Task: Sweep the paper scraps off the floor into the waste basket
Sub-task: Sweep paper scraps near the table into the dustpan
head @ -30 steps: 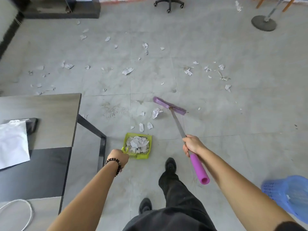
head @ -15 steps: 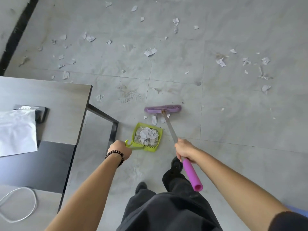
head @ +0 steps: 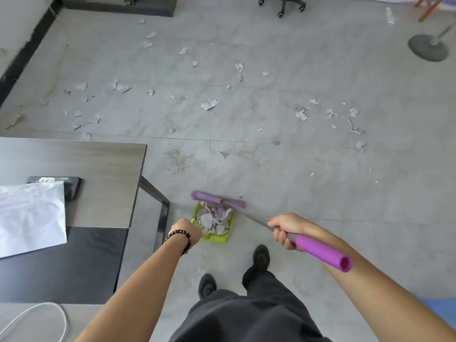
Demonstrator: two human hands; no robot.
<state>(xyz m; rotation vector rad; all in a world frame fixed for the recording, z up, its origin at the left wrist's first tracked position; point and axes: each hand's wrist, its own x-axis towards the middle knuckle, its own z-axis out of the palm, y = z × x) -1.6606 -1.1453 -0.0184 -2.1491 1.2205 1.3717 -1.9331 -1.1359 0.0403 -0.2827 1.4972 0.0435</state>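
Okay, left grip (head: 188, 230) holds green dustpan (head: 217, 238) by handle, right grip (head: 285, 230) clenched round purple broom (head: 217, 200), head against piled scraps (head: 211, 218)

Broom (head: 218, 201) head at scrap-filled dustpan (head: 214, 224) mouth.

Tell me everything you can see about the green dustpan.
The dustpan is small, lime green and looks plastic, with a comb-toothed back wall and a looped handle. It sits on the grey floor beside the table leg. The left hand grips its handle. Crumpled paper scraps fill it, and the purple broom head lies across its open front edge.
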